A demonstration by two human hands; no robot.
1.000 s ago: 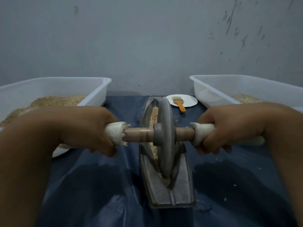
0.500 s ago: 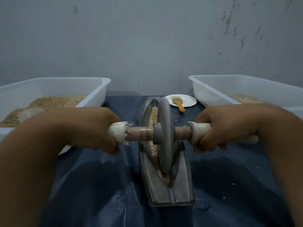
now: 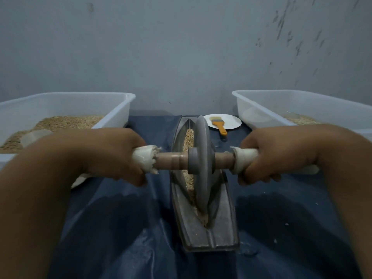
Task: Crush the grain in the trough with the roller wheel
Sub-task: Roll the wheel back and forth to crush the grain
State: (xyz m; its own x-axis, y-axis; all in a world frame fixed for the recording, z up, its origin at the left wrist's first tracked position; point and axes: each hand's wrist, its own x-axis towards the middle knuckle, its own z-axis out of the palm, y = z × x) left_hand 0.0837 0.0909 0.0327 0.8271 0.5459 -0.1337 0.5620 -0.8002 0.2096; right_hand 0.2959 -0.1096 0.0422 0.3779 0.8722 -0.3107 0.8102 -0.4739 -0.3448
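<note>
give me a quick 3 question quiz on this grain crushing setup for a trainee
1. True or false: both hands grip the axle of the roller wheel, the left hand on one side and the right hand on the other.
2. Multiple choice: the orange-handled brush lies on A) the trough, B) a white plate, C) the left tub.
3. Short answer: what is in the left tub?

Key
1. True.
2. B, the white plate behind the trough.
3. Grain, like the grain lying in the trough; the right tub holds a smaller amount.
</note>
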